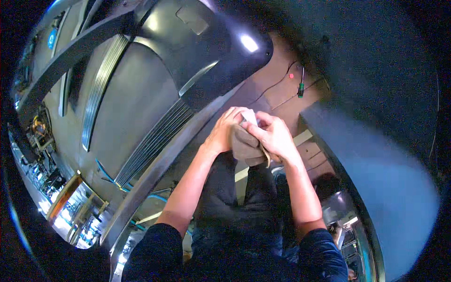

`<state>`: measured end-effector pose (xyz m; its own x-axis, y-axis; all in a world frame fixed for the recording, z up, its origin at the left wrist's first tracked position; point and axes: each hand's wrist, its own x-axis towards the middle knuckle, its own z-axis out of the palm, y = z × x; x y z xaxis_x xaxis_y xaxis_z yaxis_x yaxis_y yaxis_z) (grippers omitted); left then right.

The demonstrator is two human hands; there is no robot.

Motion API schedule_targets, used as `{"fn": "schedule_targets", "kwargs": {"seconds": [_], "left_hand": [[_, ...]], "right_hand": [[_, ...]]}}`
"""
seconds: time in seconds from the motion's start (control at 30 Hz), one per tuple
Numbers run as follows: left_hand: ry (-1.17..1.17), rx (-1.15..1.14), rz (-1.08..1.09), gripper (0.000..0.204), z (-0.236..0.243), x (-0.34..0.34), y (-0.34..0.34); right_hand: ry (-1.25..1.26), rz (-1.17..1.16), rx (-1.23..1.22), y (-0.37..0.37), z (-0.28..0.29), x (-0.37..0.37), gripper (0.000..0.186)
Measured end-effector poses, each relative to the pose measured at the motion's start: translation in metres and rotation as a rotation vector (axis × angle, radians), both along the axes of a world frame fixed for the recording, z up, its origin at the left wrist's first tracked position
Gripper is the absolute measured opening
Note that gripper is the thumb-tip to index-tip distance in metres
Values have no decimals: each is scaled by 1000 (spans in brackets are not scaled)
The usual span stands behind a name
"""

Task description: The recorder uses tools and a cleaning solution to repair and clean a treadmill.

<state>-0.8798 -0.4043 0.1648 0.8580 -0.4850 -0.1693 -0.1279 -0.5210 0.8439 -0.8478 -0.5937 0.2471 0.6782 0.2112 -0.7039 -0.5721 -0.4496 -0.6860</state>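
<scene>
Both of my hands meet in front of me, holding a bunched grey-brown cloth [247,144]. My left hand [222,131] is curled round its left side, with the fingertips partly hidden. From the right, my right hand [278,136] grips it, thumb lying across the top. A small white piece [249,115], like paper or fabric, sticks up between the fingers of both hands. I cannot make out what it is or whether it is joined to the cloth.
A large dark vehicle bumper [211,37] with ribbed slats [152,143] fills the left. At the right stands another big, smooth bluish-dark panel [390,174]. On the floor beyond my hands lies a green-handled screwdriver [301,88] beside thin dark cables [277,83].
</scene>
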Motion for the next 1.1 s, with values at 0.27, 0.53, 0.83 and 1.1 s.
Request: {"fn": "schedule_targets", "kwargs": {"seconds": [0.27, 0.53, 0.83, 1.1], "left_hand": [[374, -70, 371, 41, -9, -17, 15], [565, -212, 606, 43, -31, -3, -7], [439, -351, 824, 43, -65, 35, -48], [477, -181, 913, 66, -83, 28, -62]], "right_hand": [[185, -379, 275, -16, -22, -7, 44], [409, -583, 447, -92, -58, -6, 44], [349, -457, 236, -142, -82, 53, 38], [282, -428, 204, -138, -92, 73, 38]]}}
